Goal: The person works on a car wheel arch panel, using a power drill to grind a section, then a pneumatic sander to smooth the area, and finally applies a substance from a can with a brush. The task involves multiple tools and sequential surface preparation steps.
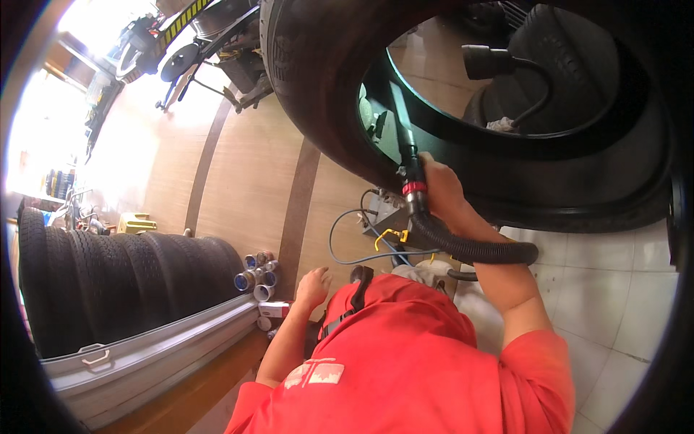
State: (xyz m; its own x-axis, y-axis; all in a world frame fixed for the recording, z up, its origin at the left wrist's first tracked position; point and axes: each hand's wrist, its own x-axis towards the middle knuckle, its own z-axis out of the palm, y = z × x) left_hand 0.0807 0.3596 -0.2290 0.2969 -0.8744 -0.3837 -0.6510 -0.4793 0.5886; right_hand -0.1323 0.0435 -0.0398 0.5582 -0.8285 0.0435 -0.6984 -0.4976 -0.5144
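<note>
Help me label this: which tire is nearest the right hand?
The big tire in front, upper right, beside the right hand; the row of tires at lower left sits farther away.

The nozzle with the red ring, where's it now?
In the head view, just right of the upper middle: the nozzle is in the right hand, its flat tip inside the big tyre.

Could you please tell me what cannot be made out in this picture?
Head view, right hand: fingertips hidden by the black tubular tool with a red ring.
Head view, large black rubber tyre: top cut off by the upper edge.
Head view, bright white background at far left: detail washed out by glare.
</note>
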